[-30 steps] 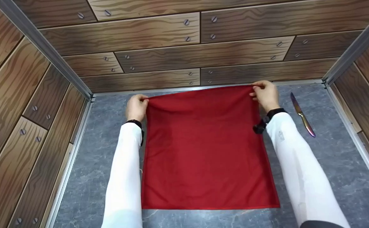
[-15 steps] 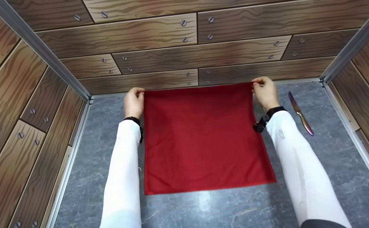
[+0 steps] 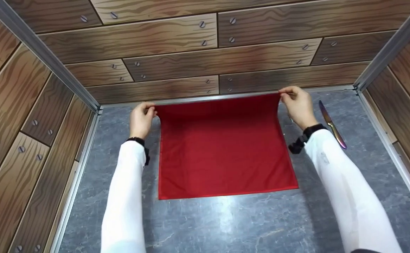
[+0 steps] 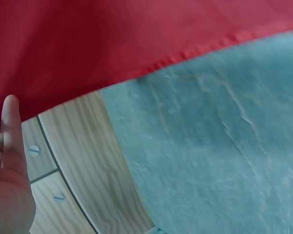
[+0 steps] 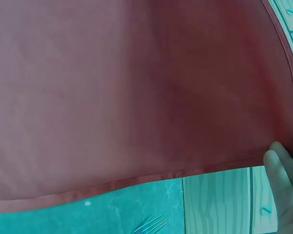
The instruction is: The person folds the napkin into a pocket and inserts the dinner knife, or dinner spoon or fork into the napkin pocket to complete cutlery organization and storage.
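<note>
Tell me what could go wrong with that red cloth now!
A corner might slip free: the left hand and the right hand seem to pinch just the far corners of the red cloth.

The right arm could bump the knife, because its white sleeve is right beside the handle in the head view.

The cloth may end up wrinkled, since it already dips between the hands and its sides.

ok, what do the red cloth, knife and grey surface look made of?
Red cloth: thin fabric, matte, going by hem and soft folds; fibre unclear.
Knife: probably metal, glossy, given its iridescent sheen.
Grey surface: marble-look, satin, veined with a blurred light reflection; stone or print, can't tell.
</note>
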A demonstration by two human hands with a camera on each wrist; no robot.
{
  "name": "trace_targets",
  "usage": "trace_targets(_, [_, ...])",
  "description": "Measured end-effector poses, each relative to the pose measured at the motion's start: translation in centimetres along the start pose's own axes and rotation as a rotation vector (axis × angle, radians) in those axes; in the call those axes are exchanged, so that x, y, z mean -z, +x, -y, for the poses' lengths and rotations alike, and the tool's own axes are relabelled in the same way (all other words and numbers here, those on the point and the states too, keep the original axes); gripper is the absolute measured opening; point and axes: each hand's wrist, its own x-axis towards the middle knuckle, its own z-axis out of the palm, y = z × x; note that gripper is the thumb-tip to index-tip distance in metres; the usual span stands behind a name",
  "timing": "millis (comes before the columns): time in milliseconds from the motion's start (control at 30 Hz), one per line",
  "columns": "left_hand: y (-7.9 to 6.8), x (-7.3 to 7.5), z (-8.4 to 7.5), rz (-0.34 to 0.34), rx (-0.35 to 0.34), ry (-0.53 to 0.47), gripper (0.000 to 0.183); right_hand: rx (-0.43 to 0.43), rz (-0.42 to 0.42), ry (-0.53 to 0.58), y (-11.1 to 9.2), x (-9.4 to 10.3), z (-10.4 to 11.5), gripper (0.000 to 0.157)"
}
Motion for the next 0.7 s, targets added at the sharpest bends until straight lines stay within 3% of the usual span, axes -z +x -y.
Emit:
trace_targets(333, [-4.5, 2.0, 2.0, 0.046, -0.164, 0.136, 0.020, 0.158, 0.016, -0.176, -3.9, 1.6, -1.9, 0.019])
trace_targets(700, [-10.8, 3.4, 4.0, 0.093, -0.365, 0.227, 0.019, 0.418, -0.002, -0.202, -9.4, 3.5, -3.4, 0.022])
